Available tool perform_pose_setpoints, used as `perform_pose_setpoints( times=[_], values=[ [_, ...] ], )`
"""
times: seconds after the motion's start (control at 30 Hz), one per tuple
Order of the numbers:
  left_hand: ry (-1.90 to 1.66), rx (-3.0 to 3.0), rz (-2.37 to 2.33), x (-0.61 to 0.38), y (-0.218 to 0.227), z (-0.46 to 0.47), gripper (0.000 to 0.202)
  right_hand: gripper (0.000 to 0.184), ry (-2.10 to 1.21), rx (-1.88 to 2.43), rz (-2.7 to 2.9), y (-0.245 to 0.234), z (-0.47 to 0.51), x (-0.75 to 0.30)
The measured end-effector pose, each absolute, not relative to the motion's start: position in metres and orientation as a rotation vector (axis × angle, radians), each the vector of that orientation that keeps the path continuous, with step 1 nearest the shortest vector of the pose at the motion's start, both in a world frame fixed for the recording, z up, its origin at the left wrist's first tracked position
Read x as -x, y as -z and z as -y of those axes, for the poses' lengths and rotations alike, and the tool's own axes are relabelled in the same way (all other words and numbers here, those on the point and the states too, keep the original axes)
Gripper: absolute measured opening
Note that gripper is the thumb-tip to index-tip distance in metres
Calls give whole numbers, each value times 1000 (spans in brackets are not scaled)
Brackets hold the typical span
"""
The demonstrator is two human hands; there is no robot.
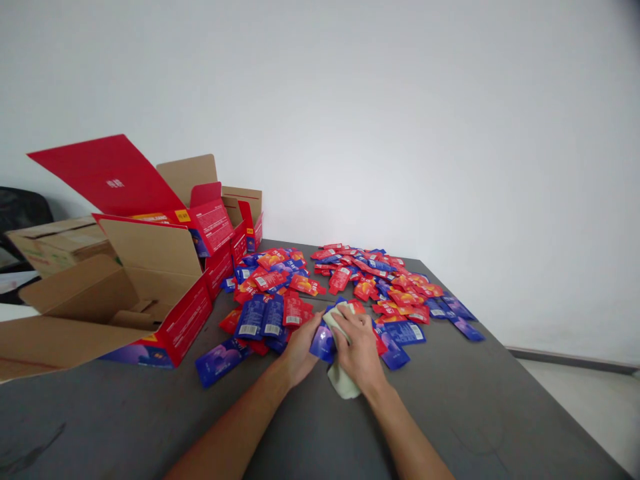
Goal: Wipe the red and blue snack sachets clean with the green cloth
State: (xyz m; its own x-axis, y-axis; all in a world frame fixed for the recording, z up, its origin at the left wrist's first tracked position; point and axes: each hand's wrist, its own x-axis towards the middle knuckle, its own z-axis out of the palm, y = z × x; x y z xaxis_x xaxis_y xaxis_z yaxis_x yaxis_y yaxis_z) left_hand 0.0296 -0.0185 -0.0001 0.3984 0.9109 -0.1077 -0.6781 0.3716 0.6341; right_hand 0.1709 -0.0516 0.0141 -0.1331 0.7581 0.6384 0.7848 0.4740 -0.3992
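My left hand grips a blue sachet by its left side, close above the table. Closed over a pale cloth, my right hand presses it against the sachet's face, and the cloth's loose end hangs down toward me. The fingers hide much of the sachet. Left of my hands lies a pile of red and blue sachets, some with barcodes facing up. Another heap of red and blue sachets spreads behind and to the right of my right hand.
An open red cardboard box stands at the left with its flaps spread. More open red boxes are behind it. A plain brown carton sits at the far left. The dark table meets a white wall at the back.
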Motion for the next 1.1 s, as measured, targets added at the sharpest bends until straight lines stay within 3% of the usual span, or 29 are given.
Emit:
perform_pose_setpoints(
  times=[0.23,0.7,0.93,1.1],
  values=[
    [-995,-503,-363,-11,-6,12,32,42,-75,1105,2178,-23,69,-146],
    [-955,-424,-427,-7,-8,2,21,33,-15,1285,1635,-26,61,-165],
    [-978,-554,-419,-12,-5,8,21,32,-29,1166,1897,-18,62,-158],
    [-936,-598,-495,-8,1,8,17,33,-17,1261,1789,-19,60,-158]
  ],
)
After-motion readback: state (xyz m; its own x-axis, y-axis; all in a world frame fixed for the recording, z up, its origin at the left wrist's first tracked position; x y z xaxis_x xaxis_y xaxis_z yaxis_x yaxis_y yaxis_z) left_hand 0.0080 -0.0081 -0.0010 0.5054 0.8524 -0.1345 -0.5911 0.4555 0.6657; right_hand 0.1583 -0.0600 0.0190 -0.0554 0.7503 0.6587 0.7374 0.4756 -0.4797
